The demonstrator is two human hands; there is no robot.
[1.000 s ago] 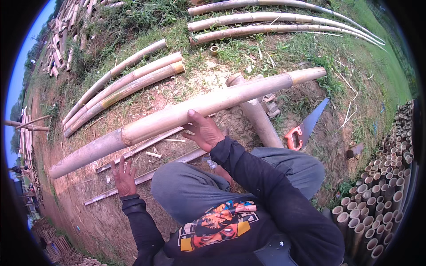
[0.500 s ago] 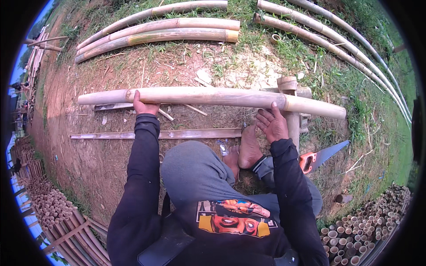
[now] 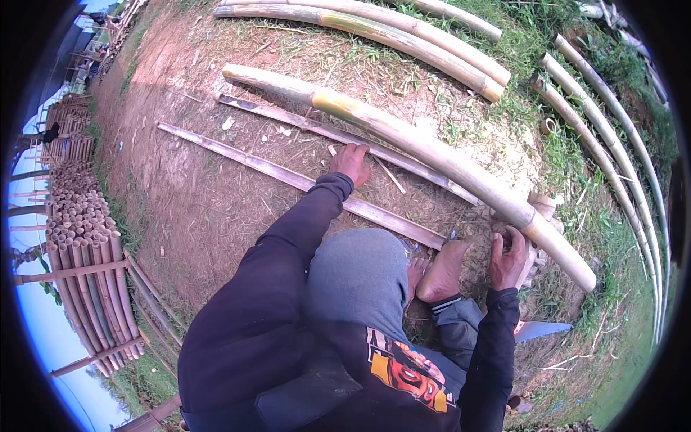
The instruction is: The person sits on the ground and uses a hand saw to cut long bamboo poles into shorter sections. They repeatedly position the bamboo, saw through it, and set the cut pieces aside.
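A long pale bamboo pole (image 3: 425,147) slants across in front of me, its near right end resting over a cut bamboo post (image 3: 545,207). My right hand (image 3: 508,261) is at the pole's near side, thumb and fingers bent but apart, around nothing. Below the pole lies a split bamboo strip (image 3: 288,119), hollow side showing. My left hand (image 3: 350,164) reaches down to its near edge, the fingers curled over it; the fingertips are partly hidden. Closer to me, a second split bamboo strip (image 3: 266,174) lies on the ground, passing under my left forearm.
A handsaw (image 3: 543,330) lies right of my bare foot (image 3: 443,272). More bamboo poles (image 3: 403,42) lie on the grass ahead, with others (image 3: 612,144) at the right. Stacked bamboo (image 3: 79,216) stands at the far left behind a rail. A thin splinter (image 3: 389,177) lies near my left hand.
My left hand has left the pole and come down to the split strip. The pole now slants, and its far end shows a yellow-green patch. The view has turned left.
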